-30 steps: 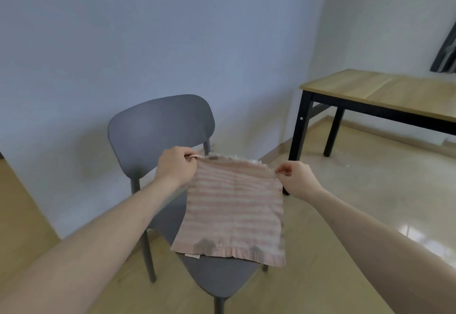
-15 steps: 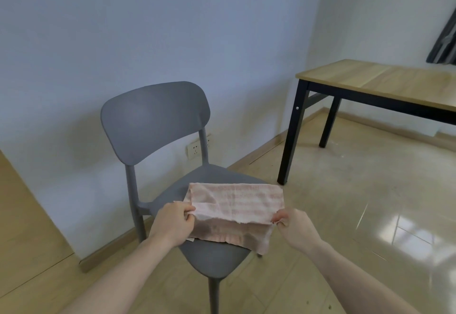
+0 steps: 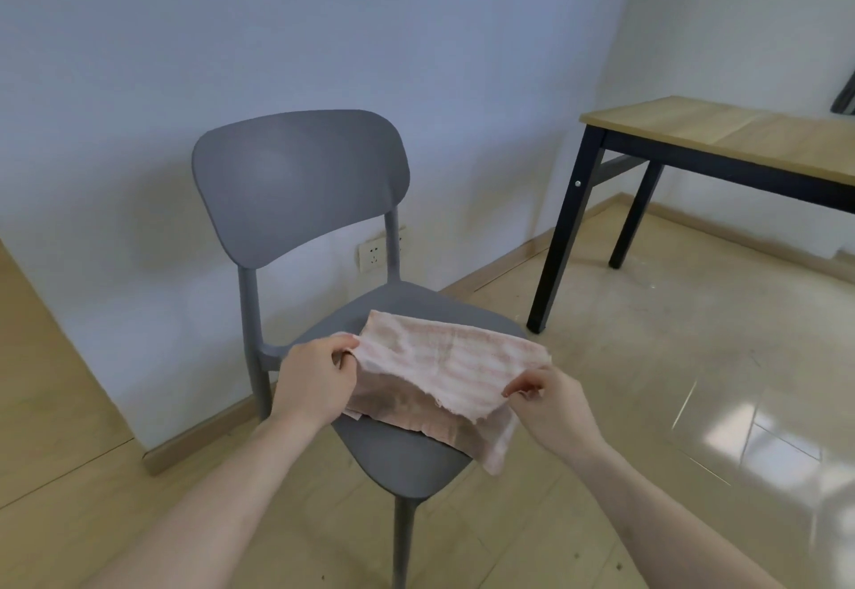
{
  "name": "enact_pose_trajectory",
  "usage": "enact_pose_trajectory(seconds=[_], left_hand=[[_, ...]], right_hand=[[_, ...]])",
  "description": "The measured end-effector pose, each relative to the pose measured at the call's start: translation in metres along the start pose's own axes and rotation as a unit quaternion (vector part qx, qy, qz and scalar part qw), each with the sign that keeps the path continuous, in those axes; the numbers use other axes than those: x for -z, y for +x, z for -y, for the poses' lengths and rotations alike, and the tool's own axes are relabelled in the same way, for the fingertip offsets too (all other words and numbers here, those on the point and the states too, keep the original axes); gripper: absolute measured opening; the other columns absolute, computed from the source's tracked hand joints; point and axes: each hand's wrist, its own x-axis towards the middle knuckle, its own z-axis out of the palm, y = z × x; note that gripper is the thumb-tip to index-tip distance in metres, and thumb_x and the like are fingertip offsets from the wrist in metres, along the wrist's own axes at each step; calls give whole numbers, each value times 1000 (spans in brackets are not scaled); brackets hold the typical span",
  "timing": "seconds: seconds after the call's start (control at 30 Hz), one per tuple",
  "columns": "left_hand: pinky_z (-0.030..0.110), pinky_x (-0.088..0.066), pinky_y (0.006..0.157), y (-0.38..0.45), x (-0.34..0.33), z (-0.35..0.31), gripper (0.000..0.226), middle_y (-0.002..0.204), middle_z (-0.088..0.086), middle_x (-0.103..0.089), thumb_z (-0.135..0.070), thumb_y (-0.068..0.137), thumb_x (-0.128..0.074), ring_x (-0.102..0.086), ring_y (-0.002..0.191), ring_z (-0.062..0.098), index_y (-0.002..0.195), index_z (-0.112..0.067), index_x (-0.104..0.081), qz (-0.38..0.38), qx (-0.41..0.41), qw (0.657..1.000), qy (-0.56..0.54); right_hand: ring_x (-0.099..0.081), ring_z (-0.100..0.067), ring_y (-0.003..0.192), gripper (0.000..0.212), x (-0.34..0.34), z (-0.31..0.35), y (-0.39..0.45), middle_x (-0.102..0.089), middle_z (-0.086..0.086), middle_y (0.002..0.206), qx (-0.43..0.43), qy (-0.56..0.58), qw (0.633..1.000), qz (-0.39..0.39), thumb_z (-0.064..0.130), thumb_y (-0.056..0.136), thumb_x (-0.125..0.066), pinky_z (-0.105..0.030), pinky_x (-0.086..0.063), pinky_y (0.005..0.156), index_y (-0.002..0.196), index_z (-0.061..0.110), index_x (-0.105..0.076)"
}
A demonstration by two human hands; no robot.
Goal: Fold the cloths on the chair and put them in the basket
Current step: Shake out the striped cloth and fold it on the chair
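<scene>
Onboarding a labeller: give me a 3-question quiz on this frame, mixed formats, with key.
1. True or false: the cloth lies flat and unfolded on the chair.
2. Which hand pinches the cloth's right corner? A left hand B right hand C neither
3. Fill in: the table has black legs and a ____ top.

Key: 1 false, it is being folded over itself; 2 B; 3 wooden.

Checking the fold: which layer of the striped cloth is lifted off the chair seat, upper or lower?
The upper layer of the striped cloth, pinched by the left hand and right hand; the darker lower layer lies on the chair.
</scene>
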Motion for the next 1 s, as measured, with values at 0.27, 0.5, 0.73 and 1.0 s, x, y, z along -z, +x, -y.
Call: enact_pose_trajectory(seconds=[0.27, 0.5, 0.73, 1.0], left_hand=[[32, -46, 108, 3, 11, 13, 40, 128, -5, -72, -9, 86, -58, -65, 121, 19, 118, -21, -78, 18, 55, 998, -3], [36, -52, 100, -4, 16, 1, 36, 125, -4, -71, -14, 81, -56, -62, 119, 20, 105, -31, -77, 109, 79, 985, 110], [36, -24, 124, -15, -25, -15, 52, 163, -10, -35, -42, 97, -49, -29, 151, 13, 148, -32, -50, 219, -67, 968, 104], [40, -13, 127, -13, -43, -9, 68, 171, -5, -16, -55, 95, -47, -12, 157, 19, 158, -33, -33, 289, -45, 942, 165]], right_hand=[[-66, -3, 81, 22, 4, 8, -9, -73, 16, 81, -19, -20, 998, 54, 13, 83, -70, -24, -58, 71, 75, 31, -77], [-60, -12, 64, 20, 3, -5, -9, -73, 5, 72, -156, 7, 977, 144, 27, 89, -65, -23, -48, 57, 78, 13, -76], [-52, -34, 132, 67, -29, -38, -2, -52, -8, 148, -388, 295, 869, 87, 50, 99, -61, -49, -54, 96, 152, 15, -41], [-70, -32, 116, 42, -40, -49, 5, -74, -9, 125, -382, 432, 807, 129, 41, 104, -60, -56, -52, 106, 139, 17, -60]])
